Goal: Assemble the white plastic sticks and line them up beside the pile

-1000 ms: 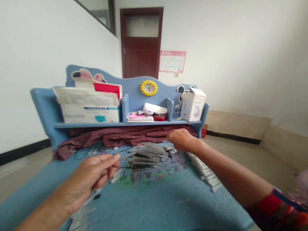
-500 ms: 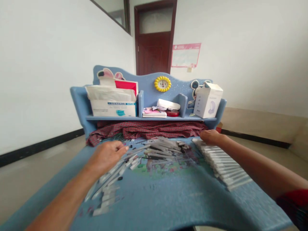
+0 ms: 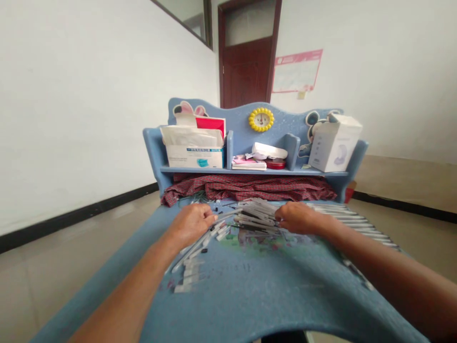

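My left hand (image 3: 194,222) is closed in a pinch above the left part of the blue desk. A thin grey rod reaches from its fingertips towards the middle; whether they grip it I cannot tell. Below it lie clear slim tubes (image 3: 189,252) and short pale pieces (image 3: 183,287). My right hand (image 3: 298,217), fingers curled together, is at the right end of a heap of grey pen-like sticks (image 3: 255,215); anything in its fingers is hidden. A row of whitish pen-like sticks (image 3: 352,220) lies beyond my right forearm, which covers part of it.
The blue desk (image 3: 250,295) has a curved front edge. A checked red cloth (image 3: 250,187) is bunched under the shelf (image 3: 200,169). On the shelf stand a mask box (image 3: 193,156), a white carton (image 3: 335,145) and a red tin (image 3: 275,164). Small black caps (image 3: 204,250) lie loose.
My right hand has moved left from the row of whitish sticks to the grey heap. My left hand stays over the clear tubes, still pinched. The whole view has shifted, with the desk now further right.
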The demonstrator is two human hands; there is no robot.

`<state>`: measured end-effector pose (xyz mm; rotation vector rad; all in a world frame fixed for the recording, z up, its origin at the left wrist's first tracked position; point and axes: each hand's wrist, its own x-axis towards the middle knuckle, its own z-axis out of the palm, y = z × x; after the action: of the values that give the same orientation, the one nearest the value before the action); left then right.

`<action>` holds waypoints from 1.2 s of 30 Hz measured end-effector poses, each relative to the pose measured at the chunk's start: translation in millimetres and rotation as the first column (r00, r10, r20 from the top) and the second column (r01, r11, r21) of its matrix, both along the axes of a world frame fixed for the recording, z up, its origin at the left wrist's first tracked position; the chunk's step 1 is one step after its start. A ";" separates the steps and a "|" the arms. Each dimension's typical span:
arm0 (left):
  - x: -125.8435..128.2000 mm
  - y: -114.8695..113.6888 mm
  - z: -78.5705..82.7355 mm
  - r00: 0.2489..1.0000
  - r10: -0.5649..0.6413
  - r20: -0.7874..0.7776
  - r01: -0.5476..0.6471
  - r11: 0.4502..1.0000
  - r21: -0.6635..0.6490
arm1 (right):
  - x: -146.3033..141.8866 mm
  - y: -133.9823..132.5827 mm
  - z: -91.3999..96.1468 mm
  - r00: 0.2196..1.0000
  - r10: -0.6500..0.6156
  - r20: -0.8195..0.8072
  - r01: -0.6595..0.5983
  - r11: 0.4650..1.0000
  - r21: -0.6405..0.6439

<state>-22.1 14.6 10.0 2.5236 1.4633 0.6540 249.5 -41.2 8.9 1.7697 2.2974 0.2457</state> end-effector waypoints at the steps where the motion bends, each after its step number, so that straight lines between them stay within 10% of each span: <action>1: 0.1 0.1 -0.9 1.000 -0.008 -0.007 0.008 1.000 0.006 | -10.1 2.2 -3.9 1.000 0.003 -0.010 -0.003 1.000 -0.001; 14: -2.7 2.6 -8.9 0.998 -0.039 -0.044 0.040 0.999 0.036 | -33.1 15.1 -24.6 0.998 0.019 0.066 -0.022 0.998 0.053; 25: 26.0 -29.4 -15.2 0.947 -0.305 -0.103 0.322 0.882 0.343 | -67.3 -10.1 2.1 0.971 0.217 0.096 -0.230 0.961 0.152; 29: 29.8 -35.3 -15.7 0.927 -0.286 -0.242 0.346 0.902 0.260 | -87.7 -16.8 10.9 0.950 0.302 0.086 -0.312 0.935 0.171; 36: 16.1 -21.9 -13.6 0.961 -0.138 -0.240 0.194 0.953 0.231 | -70.2 -5.7 12.9 0.998 0.061 0.011 -0.062 0.980 0.190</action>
<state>-6.0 -7.4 -3.5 2.9632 1.2779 0.5797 179.3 -46.9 21.8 1.7825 2.3973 0.4960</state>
